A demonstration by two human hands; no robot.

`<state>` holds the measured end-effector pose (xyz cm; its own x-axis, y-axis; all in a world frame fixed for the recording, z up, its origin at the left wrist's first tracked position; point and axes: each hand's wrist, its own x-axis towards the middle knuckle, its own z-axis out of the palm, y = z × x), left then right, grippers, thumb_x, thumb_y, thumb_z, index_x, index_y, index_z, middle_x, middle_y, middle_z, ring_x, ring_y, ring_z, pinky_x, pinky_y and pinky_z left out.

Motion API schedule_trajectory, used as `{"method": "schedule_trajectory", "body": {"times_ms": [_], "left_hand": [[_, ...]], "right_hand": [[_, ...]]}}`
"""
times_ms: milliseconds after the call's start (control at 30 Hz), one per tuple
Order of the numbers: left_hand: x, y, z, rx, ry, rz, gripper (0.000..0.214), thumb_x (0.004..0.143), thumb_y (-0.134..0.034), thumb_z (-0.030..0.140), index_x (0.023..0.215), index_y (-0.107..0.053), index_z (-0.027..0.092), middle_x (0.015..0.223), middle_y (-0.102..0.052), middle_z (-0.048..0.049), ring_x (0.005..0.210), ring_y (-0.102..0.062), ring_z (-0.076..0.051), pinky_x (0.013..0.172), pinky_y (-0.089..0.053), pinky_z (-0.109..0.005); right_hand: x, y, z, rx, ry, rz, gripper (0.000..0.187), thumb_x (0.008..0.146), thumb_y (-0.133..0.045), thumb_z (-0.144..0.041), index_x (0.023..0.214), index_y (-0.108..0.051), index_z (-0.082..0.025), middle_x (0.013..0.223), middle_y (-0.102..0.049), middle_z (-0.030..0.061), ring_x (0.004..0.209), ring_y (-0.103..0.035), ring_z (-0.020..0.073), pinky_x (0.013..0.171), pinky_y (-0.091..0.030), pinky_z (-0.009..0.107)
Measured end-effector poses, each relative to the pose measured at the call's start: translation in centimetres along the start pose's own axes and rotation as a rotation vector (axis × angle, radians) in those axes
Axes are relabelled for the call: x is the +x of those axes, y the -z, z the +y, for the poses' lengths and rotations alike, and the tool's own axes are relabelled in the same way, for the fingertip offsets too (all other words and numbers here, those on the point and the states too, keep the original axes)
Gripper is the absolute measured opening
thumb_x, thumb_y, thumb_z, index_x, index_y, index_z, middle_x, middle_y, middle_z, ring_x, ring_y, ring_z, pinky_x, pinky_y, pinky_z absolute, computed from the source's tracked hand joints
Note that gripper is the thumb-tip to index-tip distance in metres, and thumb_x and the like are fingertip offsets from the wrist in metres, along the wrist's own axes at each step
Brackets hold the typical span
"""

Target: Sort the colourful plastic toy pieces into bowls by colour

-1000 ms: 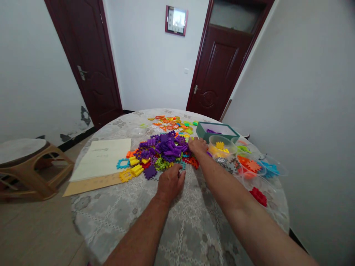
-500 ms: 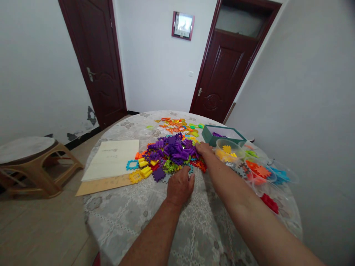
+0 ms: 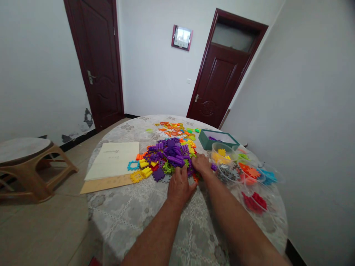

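Observation:
A heap of interlocking plastic pieces [image 3: 169, 153], mostly purple with yellow, green, orange and red among them, lies in the middle of a round table [image 3: 138, 210] with a lace-patterned cloth. My left hand [image 3: 179, 186] rests palm down at the near edge of the heap, its fingers bent over the pieces. My right hand [image 3: 201, 163] lies just to the right, fingers curled into the pieces at the heap's edge. What either hand grips is hidden under the fingers.
Clear round tubs [image 3: 222, 152] with sorted yellow, grey, orange, blue and red pieces stand at the right. A green box [image 3: 217, 138] sits behind them. A second scatter of orange pieces [image 3: 173, 129], a booklet on cardboard [image 3: 113, 160], a stool [image 3: 26, 162], two doors.
My right hand has drawn back from the far right of the heap toward me, close beside my left hand. My left hand moved slightly forward into the pieces. The view shifted a little.

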<state>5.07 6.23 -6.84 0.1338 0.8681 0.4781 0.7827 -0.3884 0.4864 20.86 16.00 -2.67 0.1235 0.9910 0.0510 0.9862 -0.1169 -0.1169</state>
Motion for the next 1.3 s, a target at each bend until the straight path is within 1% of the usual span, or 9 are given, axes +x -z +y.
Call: {"method": "schedule_trajectory", "body": {"times_ms": [133, 300, 600, 667, 767, 900, 1067, 1167, 1300], "left_hand": [[-0.3, 0.2, 0.5, 0.024, 0.013, 0.035, 0.092, 0.073, -0.09, 0.046, 0.147, -0.044, 0.019, 0.13, -0.053, -0.0142, 0.11, -0.064, -0.03, 0.093, -0.056, -0.043], [-0.4, 1.4, 0.9, 0.076, 0.034, 0.11, 0.074, 0.071, -0.09, 0.049, 0.13, -0.055, 0.022, 0.122, -0.053, -0.0106, 0.11, -0.058, -0.03, 0.092, -0.053, -0.041], [-0.3, 3.3, 2.0, 0.223, -0.001, 0.12, 0.056, 0.083, -0.077, 0.053, 0.124, -0.063, 0.018, 0.125, -0.058, -0.0162, 0.118, -0.052, -0.037, 0.095, -0.043, -0.049], [-0.3, 3.2, 1.9, 0.213, -0.012, 0.128, 0.055, 0.085, -0.074, 0.055, 0.124, -0.064, 0.018, 0.124, -0.059, -0.0167, 0.117, -0.052, -0.036, 0.095, -0.042, -0.049], [-0.2, 3.1, 1.5, 0.196, -0.04, 0.129, 0.055, 0.087, -0.072, 0.057, 0.127, -0.064, 0.019, 0.125, -0.06, -0.0163, 0.119, -0.051, -0.036, 0.097, -0.041, -0.05], [-0.2, 2.9, 1.2, 0.165, -0.104, 0.093, 0.053, 0.087, -0.074, 0.056, 0.128, -0.065, 0.023, 0.127, -0.06, -0.014, 0.122, -0.051, -0.035, 0.102, -0.041, -0.049], [-0.2, 2.6, 1.0, 0.165, -0.122, 0.086, 0.045, 0.088, -0.073, 0.055, 0.121, -0.07, 0.025, 0.13, -0.06, -0.0134, 0.125, -0.05, -0.035, 0.103, -0.04, -0.05], [-0.2, 2.5, 1.0, 0.167, -0.129, 0.089, 0.043, 0.089, -0.072, 0.057, 0.117, -0.071, 0.024, 0.131, -0.06, -0.0147, 0.125, -0.051, -0.037, 0.102, -0.042, -0.051], [-0.1, 2.7, 1.2, 0.155, -0.147, 0.08, 0.047, 0.087, -0.072, 0.06, 0.116, -0.071, 0.023, 0.13, -0.06, -0.0158, 0.123, -0.051, -0.037, 0.101, -0.043, -0.053]], "right_hand": [[-2.7, -0.3, -0.2, 0.032, -0.005, 0.078, 0.044, 0.106, -0.041, -0.04, 0.138, -0.066, -0.021, 0.135, -0.068, 0.0177, 0.129, -0.058, 0.0321, 0.109, -0.04, 0.046], [-5.1, -0.3, -0.2, 0.08, 0.047, 0.129, 0.038, 0.106, -0.047, -0.042, 0.128, -0.071, -0.021, 0.13, -0.071, 0.0152, 0.123, -0.062, 0.029, 0.106, -0.042, 0.042], [-8.3, 1.2, 0.4, 0.231, 0.259, 0.176, 0.043, 0.113, -0.035, -0.036, 0.11, -0.076, -0.023, 0.113, -0.077, 0.0058, 0.108, -0.068, 0.0175, 0.099, -0.047, 0.027], [-7.8, 1.4, 0.3, 0.229, 0.232, 0.22, 0.041, 0.112, -0.036, -0.035, 0.119, -0.075, -0.023, 0.125, -0.074, 0.0077, 0.12, -0.064, 0.019, 0.108, -0.043, 0.03], [-6.2, 1.5, 0.4, 0.192, 0.091, 0.287, 0.042, 0.109, -0.041, -0.034, 0.135, -0.069, -0.016, 0.147, -0.062, 0.0171, 0.144, -0.048, 0.0283, 0.122, -0.03, 0.043], [-4.0, 0.8, 0.5, 0.145, -0.117, 0.277, 0.049, 0.107, -0.045, -0.04, 0.142, -0.064, -0.011, 0.155, -0.053, 0.0243, 0.153, -0.035, 0.0375, 0.124, -0.022, 0.054], [-3.8, -0.1, 0.4, 0.134, -0.199, 0.167, 0.053, 0.106, -0.045, -0.049, 0.127, -0.072, -0.009, 0.139, -0.063, 0.0296, 0.138, -0.052, 0.0419, 0.115, -0.033, 0.059], [-5.1, -0.1, 0.6, 0.156, -0.123, 0.142, 0.049, 0.107, -0.043, -0.046, 0.125, -0.073, -0.011, 0.133, -0.067, 0.0274, 0.13, -0.059, 0.038, 0.111, -0.038, 0.054], [-7.7, 0.8, 1.6, 0.237, 0.07, 0.116, 0.039, 0.109, -0.039, -0.035, 0.119, -0.073, -0.018, 0.123, -0.074, 0.0154, 0.121, -0.065, 0.0254, 0.108, -0.044, 0.037]]}}
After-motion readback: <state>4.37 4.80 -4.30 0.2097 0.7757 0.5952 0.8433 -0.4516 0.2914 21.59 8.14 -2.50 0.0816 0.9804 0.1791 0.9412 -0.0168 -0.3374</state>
